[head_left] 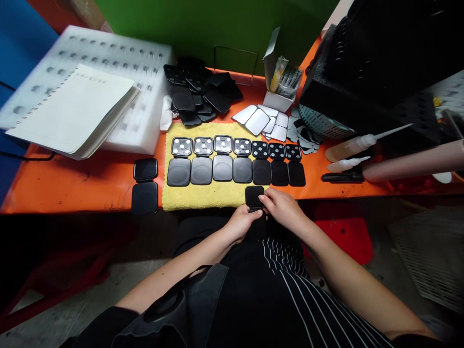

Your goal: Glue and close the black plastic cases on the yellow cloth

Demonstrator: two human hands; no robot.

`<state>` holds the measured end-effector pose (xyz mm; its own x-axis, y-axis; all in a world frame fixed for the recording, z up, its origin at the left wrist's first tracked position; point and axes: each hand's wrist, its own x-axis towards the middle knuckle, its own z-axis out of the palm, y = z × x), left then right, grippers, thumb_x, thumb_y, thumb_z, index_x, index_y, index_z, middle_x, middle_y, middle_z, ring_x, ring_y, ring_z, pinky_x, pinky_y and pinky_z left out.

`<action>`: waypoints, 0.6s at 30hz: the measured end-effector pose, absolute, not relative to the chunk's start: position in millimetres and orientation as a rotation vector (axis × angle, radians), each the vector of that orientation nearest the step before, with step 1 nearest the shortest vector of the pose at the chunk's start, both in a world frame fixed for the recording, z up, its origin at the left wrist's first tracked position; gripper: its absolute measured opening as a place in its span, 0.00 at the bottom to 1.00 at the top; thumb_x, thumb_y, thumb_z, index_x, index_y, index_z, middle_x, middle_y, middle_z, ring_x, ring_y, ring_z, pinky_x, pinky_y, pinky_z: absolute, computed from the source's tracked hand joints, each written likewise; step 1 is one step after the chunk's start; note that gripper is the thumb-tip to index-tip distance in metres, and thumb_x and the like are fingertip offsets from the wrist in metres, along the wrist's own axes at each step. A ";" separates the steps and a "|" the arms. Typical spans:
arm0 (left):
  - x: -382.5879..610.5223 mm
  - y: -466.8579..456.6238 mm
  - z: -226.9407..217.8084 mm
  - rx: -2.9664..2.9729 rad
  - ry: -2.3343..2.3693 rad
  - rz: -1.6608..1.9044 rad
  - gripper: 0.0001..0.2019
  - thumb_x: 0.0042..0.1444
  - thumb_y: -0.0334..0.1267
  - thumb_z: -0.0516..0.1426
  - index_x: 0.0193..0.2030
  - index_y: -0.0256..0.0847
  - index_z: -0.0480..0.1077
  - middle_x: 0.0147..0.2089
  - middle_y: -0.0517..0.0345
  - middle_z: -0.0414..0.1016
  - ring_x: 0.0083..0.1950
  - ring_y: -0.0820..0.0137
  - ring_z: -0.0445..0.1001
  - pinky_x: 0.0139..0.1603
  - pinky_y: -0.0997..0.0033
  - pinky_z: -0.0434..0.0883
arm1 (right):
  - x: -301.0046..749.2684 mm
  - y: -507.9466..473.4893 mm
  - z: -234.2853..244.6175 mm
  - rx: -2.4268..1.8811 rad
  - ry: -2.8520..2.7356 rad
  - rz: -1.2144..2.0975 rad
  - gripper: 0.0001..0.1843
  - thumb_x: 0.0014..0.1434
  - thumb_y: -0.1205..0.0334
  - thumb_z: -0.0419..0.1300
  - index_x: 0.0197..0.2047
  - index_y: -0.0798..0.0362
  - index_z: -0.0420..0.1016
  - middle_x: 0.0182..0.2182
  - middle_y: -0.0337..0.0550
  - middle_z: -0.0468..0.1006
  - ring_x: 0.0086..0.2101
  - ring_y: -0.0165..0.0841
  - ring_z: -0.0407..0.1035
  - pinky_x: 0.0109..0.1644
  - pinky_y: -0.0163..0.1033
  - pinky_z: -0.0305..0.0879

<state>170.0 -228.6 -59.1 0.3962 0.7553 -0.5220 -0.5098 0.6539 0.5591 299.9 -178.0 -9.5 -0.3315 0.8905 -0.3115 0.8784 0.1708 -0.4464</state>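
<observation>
At the near edge of the yellow cloth (203, 195) I hold an unfolded black hinged compact case (254, 195) in both hands. My left hand (242, 222) grips its lower part, thumb on top. Around its right edge my right hand (283, 205) is closed, with the thumb on the upper panel. The lower half is mostly hidden by my fingers. Beyond my hands several open compact cases (223, 168) lie in a row on the cloth. Their upper panels (223, 144) carry pale round dots; the lower panels are plain black.
Another open case (145, 195) lies left of the cloth on the orange table (90, 188). Behind are piled black cases (197, 92), white-faced rounded plates (257, 121) and a small box (279, 99). White foam (145, 121) bears a notebook (72, 111). Dropper bottles (350, 149) lie right.
</observation>
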 end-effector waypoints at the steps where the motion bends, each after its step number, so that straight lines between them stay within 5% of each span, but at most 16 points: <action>1: 170.0 -228.6 -59.1 0.340 0.833 0.823 0.11 0.44 0.38 0.61 0.33 0.32 0.72 0.29 0.52 0.74 0.31 0.68 0.71 0.36 0.69 0.65 | 299.6 -177.5 -9.2 -1.807 -2.403 0.870 0.14 0.58 0.57 0.47 0.24 0.51 0.62 0.22 0.39 0.69 0.24 0.29 0.62 0.26 0.33 0.49; 12: 167.6 -227.2 -58.5 0.263 0.838 0.765 0.15 0.43 0.36 0.61 0.40 0.33 0.71 0.36 0.49 0.75 0.36 0.66 0.72 0.40 0.67 0.66 | 307.4 -173.8 -4.4 -1.858 -2.501 0.555 0.19 0.58 0.49 0.47 0.24 0.51 0.68 0.23 0.42 0.72 0.27 0.33 0.66 0.29 0.36 0.54; 15: 167.2 -227.2 -58.0 0.249 0.821 0.772 0.17 0.43 0.36 0.61 0.42 0.34 0.71 0.38 0.48 0.75 0.38 0.66 0.72 0.42 0.66 0.65 | 318.4 -188.5 0.4 -1.669 -2.375 0.519 0.17 0.61 0.56 0.43 0.35 0.52 0.71 0.32 0.45 0.75 0.36 0.34 0.67 0.40 0.38 0.60; 18: 167.4 -227.3 -55.1 0.300 0.809 0.813 0.16 0.45 0.36 0.61 0.41 0.33 0.71 0.37 0.50 0.75 0.40 0.65 0.72 0.44 0.66 0.64 | 321.8 -200.7 -2.5 -1.371 -2.497 0.575 0.18 0.60 0.58 0.45 0.50 0.52 0.66 0.48 0.47 0.70 0.49 0.36 0.62 0.55 0.44 0.55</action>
